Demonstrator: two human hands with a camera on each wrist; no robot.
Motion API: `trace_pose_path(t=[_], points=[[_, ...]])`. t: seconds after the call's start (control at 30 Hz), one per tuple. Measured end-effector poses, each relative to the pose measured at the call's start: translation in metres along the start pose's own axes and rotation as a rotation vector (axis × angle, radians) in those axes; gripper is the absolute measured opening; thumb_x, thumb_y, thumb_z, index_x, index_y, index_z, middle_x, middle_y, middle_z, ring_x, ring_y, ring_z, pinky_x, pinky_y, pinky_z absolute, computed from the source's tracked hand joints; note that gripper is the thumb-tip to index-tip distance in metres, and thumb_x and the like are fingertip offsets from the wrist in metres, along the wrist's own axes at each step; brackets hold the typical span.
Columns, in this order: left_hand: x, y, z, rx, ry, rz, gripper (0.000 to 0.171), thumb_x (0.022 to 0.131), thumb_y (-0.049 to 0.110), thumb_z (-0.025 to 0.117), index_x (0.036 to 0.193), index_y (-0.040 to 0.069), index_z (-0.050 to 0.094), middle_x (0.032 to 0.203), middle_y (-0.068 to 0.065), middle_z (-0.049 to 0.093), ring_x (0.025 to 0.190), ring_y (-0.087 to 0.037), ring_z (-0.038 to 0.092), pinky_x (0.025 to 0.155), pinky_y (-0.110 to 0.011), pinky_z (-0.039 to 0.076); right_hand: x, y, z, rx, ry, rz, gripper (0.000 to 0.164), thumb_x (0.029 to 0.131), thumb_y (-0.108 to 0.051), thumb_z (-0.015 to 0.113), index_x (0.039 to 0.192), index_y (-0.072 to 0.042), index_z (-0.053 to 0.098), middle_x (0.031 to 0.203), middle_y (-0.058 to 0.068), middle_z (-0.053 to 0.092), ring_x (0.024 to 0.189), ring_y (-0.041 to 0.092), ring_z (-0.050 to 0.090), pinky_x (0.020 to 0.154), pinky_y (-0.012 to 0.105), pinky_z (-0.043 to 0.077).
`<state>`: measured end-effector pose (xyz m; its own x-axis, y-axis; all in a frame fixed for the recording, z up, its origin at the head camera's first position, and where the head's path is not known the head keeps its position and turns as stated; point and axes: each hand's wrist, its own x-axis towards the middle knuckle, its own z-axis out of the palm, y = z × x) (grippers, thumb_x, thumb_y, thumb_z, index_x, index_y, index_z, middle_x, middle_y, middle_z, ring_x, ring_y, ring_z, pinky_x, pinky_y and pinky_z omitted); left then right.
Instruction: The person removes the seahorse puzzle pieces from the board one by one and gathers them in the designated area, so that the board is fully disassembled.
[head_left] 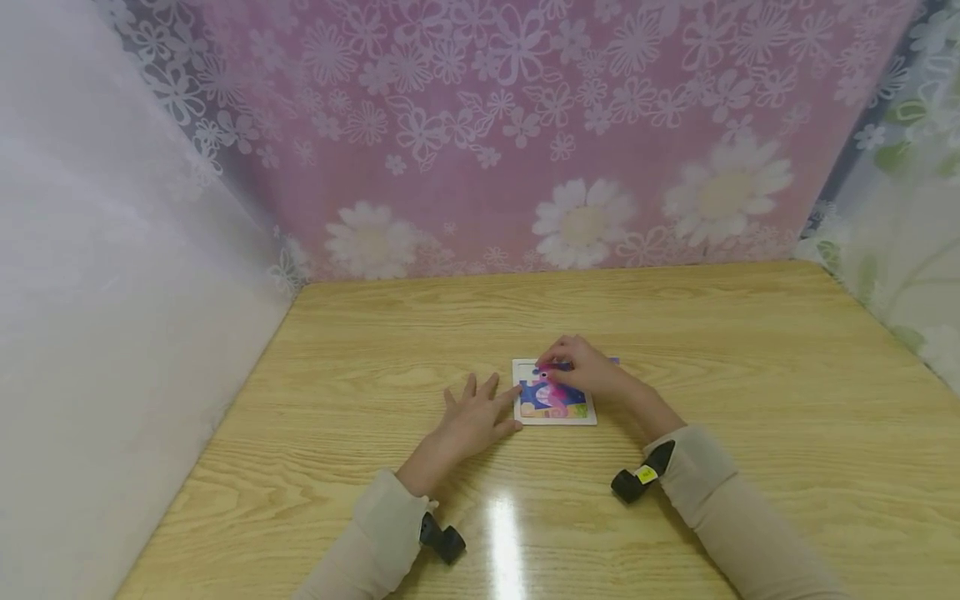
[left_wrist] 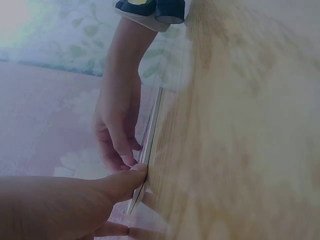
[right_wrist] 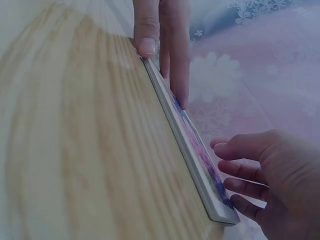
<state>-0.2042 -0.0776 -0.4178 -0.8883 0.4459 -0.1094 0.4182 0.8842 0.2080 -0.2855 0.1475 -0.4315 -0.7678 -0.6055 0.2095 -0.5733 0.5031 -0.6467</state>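
A small jigsaw puzzle (head_left: pixel 558 421) in a white frame lies on the table, picturing a pink seahorse on blue. White backing shows at its upper left. My right hand (head_left: pixel 588 367) reaches over the top of it, thumb and fingertips pinching a pink-and-blue puzzle piece (head_left: pixel 546 376) with the seahorse's eye. From the right wrist view, the right hand's curved fingers (right_wrist: pixel 247 172) are close over the picture. My left hand (head_left: pixel 474 419) is spread flat, its thumb and index finger touching the frame's left side. In the left wrist view, the left thumb (left_wrist: pixel 131 181) lies against the frame's edge.
A bit of purple (head_left: pixel 614 361) shows just beyond the frame, partly behind the right hand. The wood-grain table (head_left: pixel 360 350) meets a pink flowered curtain (head_left: pixel 480 167) at the back. A white sheet (head_left: pixel 112 292) hangs at the left, a leaf-patterned one (head_left: pixel 907 275) at the right.
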Motion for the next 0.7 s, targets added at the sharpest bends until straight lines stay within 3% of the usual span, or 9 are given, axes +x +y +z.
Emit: trace_pose_path(t=[0.3, 0.7], points=[[0.0007, 0.0003, 0.0008, 0.017, 0.006, 0.004, 0.057, 0.092, 0.05, 0.045, 0.143, 0.027, 0.035, 0.147, -0.014, 0.025, 0.131, -0.045, 0.016, 0.092, -0.069, 0.018, -0.0039, 0.0001, 0.0061, -0.112, 0.026, 0.024, 0.02, 0.086, -0.013, 0.066, 0.106, -0.01, 0.068, 0.103, 0.008, 0.053, 0.097, 0.027, 0.044, 0.082, 0.045, 0.038], [0.0016, -0.0006, 0.0015, 0.021, 0.0, -0.003, 0.057, 0.092, 0.051, 0.045, 0.143, 0.028, 0.035, 0.147, -0.014, 0.024, 0.131, -0.045, 0.015, 0.092, -0.07, 0.017, -0.0044, -0.0011, 0.0089, -0.108, 0.048, 0.066, 0.019, 0.088, -0.01, 0.063, 0.106, -0.014, 0.068, 0.106, 0.007, 0.051, 0.1, 0.028, 0.041, 0.083, 0.046, 0.037]])
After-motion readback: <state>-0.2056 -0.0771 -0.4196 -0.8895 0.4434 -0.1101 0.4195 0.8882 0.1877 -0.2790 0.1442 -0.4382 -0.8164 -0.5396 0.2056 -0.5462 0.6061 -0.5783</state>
